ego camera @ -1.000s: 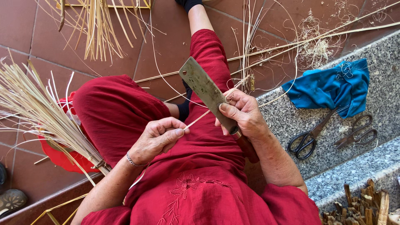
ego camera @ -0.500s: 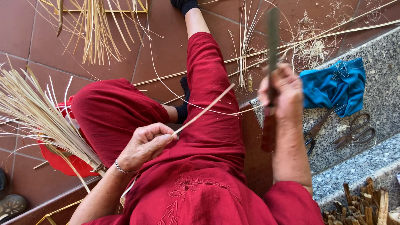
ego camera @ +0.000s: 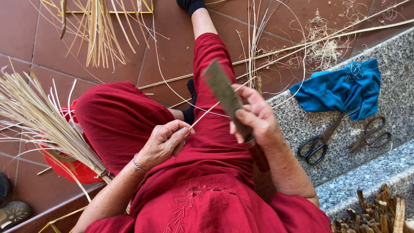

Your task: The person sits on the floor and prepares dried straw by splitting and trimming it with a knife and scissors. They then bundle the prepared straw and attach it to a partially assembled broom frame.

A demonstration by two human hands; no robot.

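Left hand: the left hand (ego camera: 163, 142) sat over the lap in red cloth, thumb and fingers pinched on the near end of a thin cane strip (ego camera: 217, 103).
Right hand: the right hand (ego camera: 254, 116) had its fingers curled tight round a flat knife blade (ego camera: 225, 95), the blade touching the strip.
Strip: it ran slanting from the left hand up past the blade.
Ledge: two pairs of scissors (ego camera: 321, 140) lay on the granite step (ego camera: 302, 125) just beside a blue cloth (ego camera: 340, 88).
Left side: a bundle of cane strips (ego camera: 39, 121) leaned over a red bucket (ego camera: 71, 166).

Granite step (ego camera: 302, 125): blue cloth (ego camera: 340, 88); two scissors (ego camera: 319, 142).
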